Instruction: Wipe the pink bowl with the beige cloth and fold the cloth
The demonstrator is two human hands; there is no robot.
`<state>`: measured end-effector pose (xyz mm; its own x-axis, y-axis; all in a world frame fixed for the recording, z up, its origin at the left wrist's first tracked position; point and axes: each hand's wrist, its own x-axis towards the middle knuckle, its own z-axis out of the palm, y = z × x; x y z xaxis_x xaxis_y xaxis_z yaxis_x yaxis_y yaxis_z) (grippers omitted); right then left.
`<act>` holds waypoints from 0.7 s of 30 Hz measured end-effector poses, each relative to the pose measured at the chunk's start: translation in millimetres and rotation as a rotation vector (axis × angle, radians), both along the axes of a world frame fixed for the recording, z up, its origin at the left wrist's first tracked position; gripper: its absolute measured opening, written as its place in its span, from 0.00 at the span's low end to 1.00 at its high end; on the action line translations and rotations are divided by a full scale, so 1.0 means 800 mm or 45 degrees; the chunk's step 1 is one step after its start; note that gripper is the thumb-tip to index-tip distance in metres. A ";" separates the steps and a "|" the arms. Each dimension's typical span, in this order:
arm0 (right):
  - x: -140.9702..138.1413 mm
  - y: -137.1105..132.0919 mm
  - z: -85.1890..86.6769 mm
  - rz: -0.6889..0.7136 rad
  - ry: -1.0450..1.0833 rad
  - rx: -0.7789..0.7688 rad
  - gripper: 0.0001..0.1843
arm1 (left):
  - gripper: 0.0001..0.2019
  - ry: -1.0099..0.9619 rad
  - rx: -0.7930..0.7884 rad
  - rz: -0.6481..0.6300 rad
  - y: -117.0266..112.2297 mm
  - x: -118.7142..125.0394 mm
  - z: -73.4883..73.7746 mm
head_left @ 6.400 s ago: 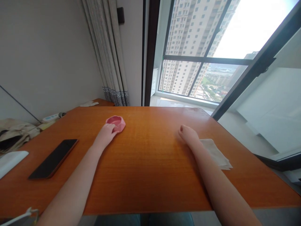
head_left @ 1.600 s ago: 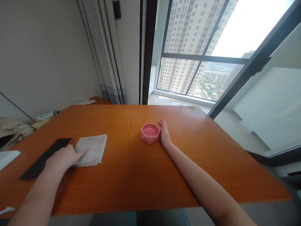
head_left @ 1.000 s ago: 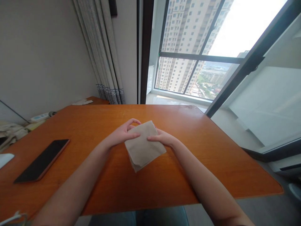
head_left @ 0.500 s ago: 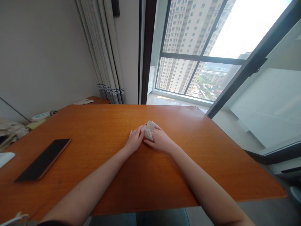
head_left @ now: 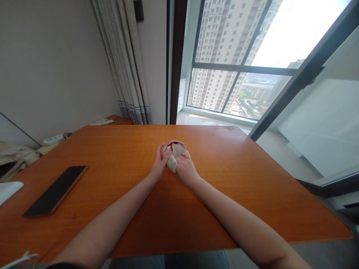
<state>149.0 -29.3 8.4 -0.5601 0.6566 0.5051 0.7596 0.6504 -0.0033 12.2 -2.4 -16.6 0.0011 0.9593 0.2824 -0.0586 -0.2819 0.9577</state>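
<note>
While both hands meet at mid-tabletop [head_left: 252, 179], the pink dish [head_left: 175, 142] lies at twelve o'clock from them, roundish, with only its far rim showing. The left hand [head_left: 158, 165] rests against its nine o'clock wall, fingers loosely half-curled. The right hand [head_left: 185, 170] has fingers closed on a bunched cloth [head_left: 174, 157], which is pressed into the dish. Neither hand is nearer.

Small pink dish [head_left: 174, 142] upright, w/ crumpled beige cloth [head_left: 174, 154] stuffed in it.
</note>
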 end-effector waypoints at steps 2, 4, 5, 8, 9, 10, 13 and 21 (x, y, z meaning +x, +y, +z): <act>-0.003 0.001 -0.004 0.067 0.024 -0.014 0.13 | 0.24 0.097 0.067 0.048 0.000 -0.006 0.005; -0.001 0.003 -0.003 0.142 -0.005 -0.072 0.10 | 0.23 0.206 0.107 0.063 0.001 -0.012 0.010; 0.003 0.003 -0.001 0.168 -0.023 -0.102 0.09 | 0.23 0.246 0.122 0.056 0.003 -0.015 0.012; 0.014 0.004 0.010 0.182 -0.037 -0.137 0.10 | 0.24 0.280 0.154 0.022 0.008 -0.022 0.016; 0.017 0.003 0.014 0.168 -0.029 -0.129 0.10 | 0.24 0.269 0.160 0.013 0.010 -0.023 0.017; 0.019 0.002 0.017 0.150 -0.022 -0.116 0.10 | 0.24 0.250 0.163 0.010 0.011 -0.025 0.017; 0.020 0.000 0.018 0.076 -0.026 -0.099 0.10 | 0.23 0.191 0.159 0.017 0.015 -0.029 0.014; 0.018 0.014 -0.004 -0.026 -0.031 -0.145 0.12 | 0.35 0.102 0.087 -0.040 -0.003 -0.008 0.013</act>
